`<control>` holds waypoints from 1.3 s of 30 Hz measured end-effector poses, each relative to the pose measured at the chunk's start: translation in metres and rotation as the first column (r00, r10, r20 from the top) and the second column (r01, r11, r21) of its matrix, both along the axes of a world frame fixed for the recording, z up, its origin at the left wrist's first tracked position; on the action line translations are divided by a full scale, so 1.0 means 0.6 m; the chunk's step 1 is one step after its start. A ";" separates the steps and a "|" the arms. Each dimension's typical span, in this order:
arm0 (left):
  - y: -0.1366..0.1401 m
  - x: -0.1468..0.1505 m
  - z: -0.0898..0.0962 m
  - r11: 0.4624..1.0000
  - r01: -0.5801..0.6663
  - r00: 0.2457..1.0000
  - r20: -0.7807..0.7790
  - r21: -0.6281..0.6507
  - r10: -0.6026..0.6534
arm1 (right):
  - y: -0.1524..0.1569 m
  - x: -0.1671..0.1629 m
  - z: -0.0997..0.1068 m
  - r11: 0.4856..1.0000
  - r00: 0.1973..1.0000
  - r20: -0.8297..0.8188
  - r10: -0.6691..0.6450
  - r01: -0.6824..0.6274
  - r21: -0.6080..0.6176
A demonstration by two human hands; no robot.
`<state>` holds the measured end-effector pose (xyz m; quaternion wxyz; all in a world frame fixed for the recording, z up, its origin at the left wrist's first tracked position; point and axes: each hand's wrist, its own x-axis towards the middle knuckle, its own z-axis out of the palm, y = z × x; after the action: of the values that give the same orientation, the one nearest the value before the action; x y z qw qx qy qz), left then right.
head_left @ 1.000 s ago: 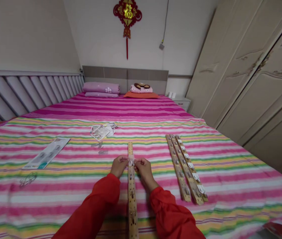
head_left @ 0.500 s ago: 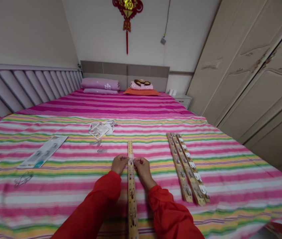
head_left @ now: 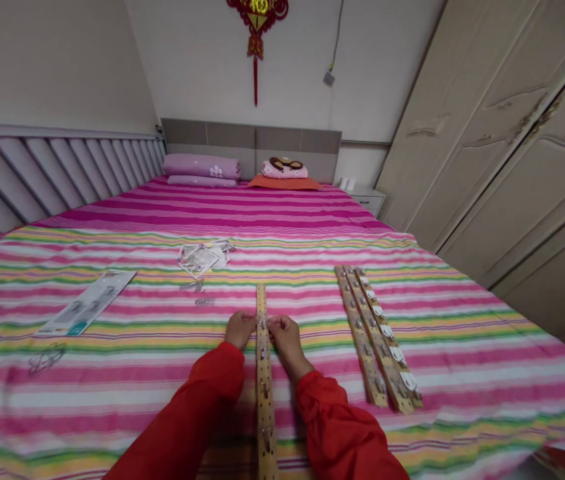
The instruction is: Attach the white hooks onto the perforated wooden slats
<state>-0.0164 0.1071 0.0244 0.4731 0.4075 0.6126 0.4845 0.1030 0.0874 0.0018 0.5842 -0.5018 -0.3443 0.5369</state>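
Observation:
A narrow wooden strip [head_left: 265, 413] with rows of small holes lies lengthwise on the striped cloth in front of me, carrying several metal hooks on clear backings. Near its far end, a small clear hook [head_left: 262, 324] sits across the strip. My left hand [head_left: 240, 331] pinches the hook's left side with thumb and forefinger. From the right, my right hand [head_left: 285, 335] is closed the same way on its other edge. The fingertips partly cover the hook.
Three similar strips [head_left: 362, 320] lie side by side at right, the outermost bearing white round-looking hooks. At left are a hook package [head_left: 87, 303] and a tangle of thin wire-like pieces [head_left: 46, 359]. Clear packets [head_left: 202, 257] and loose clear pieces [head_left: 204, 301] lie beyond the hands.
Clear material that stood out above the strip between my fingers now appears lower and flatter against the wood. My hands stay almost in place; the view has tilted slightly.

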 end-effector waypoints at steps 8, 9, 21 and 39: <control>0.014 -0.001 0.002 0.995 0.031 0.999 -0.042 -0.092 -0.035 | 0.002 0.002 0.000 0.999 0.999 -0.038 0.019 -0.020 -0.043; 0.016 -0.001 0.001 0.995 0.032 0.998 -0.046 -0.099 -0.037 | 0.001 0.003 0.002 0.998 0.999 -0.044 0.024 -0.026 -0.048; 0.044 -0.007 -0.002 0.986 0.049 0.988 -0.134 -0.161 -0.071 | 0.004 0.006 0.017 0.990 0.997 -0.055 0.045 -0.052 -0.134; 0.017 -0.077 0.021 0.990 -0.139 0.955 -0.260 0.024 0.140 | -0.005 0.020 0.009 0.990 0.987 -0.132 0.090 -0.103 -0.098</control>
<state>-0.0627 0.1172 0.0372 0.3517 0.4248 0.6954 0.4606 0.1150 0.0843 0.0070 0.5510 -0.4793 -0.3018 0.6128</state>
